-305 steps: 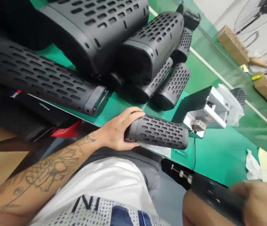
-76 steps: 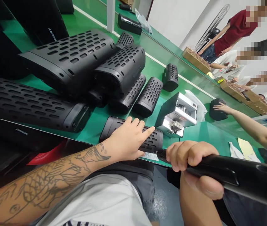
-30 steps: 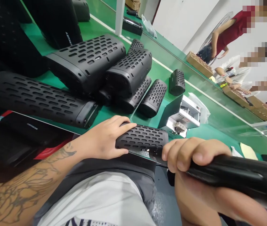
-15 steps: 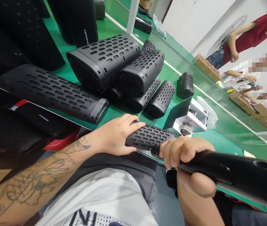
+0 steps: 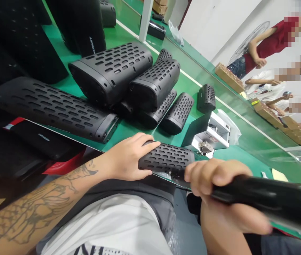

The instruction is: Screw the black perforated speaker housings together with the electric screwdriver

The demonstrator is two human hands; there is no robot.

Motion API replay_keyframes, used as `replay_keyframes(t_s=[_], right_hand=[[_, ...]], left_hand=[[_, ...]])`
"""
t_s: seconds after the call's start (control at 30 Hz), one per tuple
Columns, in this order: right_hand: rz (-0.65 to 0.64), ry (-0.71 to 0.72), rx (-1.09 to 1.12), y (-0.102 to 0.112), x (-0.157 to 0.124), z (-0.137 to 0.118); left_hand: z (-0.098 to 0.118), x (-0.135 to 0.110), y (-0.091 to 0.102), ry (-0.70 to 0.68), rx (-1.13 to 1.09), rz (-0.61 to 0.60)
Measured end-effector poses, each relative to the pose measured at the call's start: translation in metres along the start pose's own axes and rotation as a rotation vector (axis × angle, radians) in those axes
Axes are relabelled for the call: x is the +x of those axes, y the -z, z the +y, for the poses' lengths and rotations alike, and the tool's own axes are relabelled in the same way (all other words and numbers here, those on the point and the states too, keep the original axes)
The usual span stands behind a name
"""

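Observation:
My left hand (image 5: 129, 157) is wrapped round the near end of a dark grey battery case (image 5: 170, 157) with slotted sides, lying at the bench edge. My right hand (image 5: 219, 184) grips a long black electric screwdriver (image 5: 269, 198), its body running off to the right. The driver's nose is at the case's lower right side; its tip is hidden, so contact cannot be told. Just behind the case stands a silver and black screw feeder (image 5: 206, 136).
Several slotted cases (image 5: 113, 71) are stacked on the green bench (image 5: 248, 159), one long case (image 5: 60, 109) along its edge. Black cases with red trim (image 5: 33, 145) lie below at left. Across the bench, people (image 5: 264, 49) work beside cardboard trays (image 5: 230, 78).
The view has shifted slightly. My right thumb has stretched further along the underside of the screwdriver. My left hand keeps its hold on the case.

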State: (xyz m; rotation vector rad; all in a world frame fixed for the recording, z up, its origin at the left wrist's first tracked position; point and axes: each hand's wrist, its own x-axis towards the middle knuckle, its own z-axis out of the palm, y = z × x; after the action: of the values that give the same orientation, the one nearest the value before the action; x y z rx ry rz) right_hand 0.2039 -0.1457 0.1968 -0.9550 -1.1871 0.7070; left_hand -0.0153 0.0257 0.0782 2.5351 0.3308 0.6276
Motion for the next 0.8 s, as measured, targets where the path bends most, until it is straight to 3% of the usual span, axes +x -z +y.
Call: replay_keyframes(t_s=[0.07,0.13,0.23,0.33,0.5,0.8], right_hand=[[0.174,0.057,-0.056,0.025,0.009,-0.012],[0.289,0.255,-0.205,0.058,0.024,-0.014],[0.497,0.403,-0.329,0.105,0.049,0.003],[0.582,0.418,-0.372,0.130,0.061,0.028],[0.573,0.345,-0.396,0.132,0.050,0.042],[0.594,0.360,-0.399,0.125,0.040,0.026]], left_hand=[[0.002,-0.001,-0.006,-0.009,-0.009,0.035],[0.004,-0.002,-0.013,-0.026,-0.022,0.069],[0.003,-0.003,-0.024,-0.048,-0.057,0.122],[-0.002,-0.010,-0.032,-0.045,-0.117,0.171],[-0.017,-0.031,-0.038,0.074,-0.184,0.111],[-0.034,-0.041,-0.052,0.185,-0.249,0.063]])
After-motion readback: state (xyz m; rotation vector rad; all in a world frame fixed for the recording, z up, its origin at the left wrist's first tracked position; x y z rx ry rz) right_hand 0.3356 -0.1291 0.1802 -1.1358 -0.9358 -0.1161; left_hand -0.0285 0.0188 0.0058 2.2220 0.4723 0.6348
